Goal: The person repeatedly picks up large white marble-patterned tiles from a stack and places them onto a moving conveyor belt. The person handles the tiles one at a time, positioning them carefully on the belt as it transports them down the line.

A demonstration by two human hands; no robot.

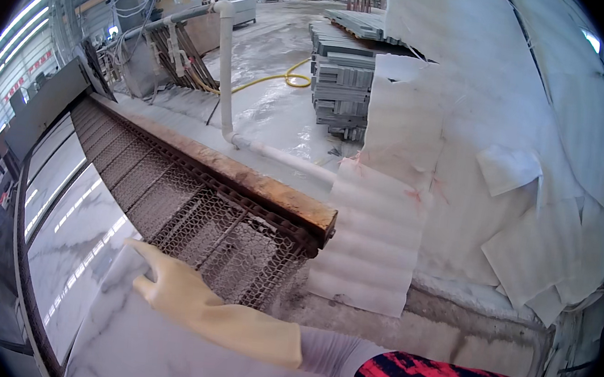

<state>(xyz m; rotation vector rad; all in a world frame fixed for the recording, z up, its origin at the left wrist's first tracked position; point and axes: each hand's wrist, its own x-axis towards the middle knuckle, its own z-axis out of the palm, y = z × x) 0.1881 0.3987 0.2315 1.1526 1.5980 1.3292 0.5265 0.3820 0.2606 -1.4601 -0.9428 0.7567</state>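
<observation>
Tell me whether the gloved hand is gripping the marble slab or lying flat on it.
Flat: the gloved hand lies spread on the marble slab, fingers extended toward its far edge.

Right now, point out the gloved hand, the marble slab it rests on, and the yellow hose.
gloved hand (176,289), head view, back of the glove.
marble slab (134,347), head view, bare veined face.
yellow hose (294,80), head view, coiled loop on the floor.

Gloved right hand (183,290) on marble slab (134,347)

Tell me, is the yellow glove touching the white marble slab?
Touching. The head view shows the gloved right hand lying flat on the marble slab, no gap under the fingers.
</observation>
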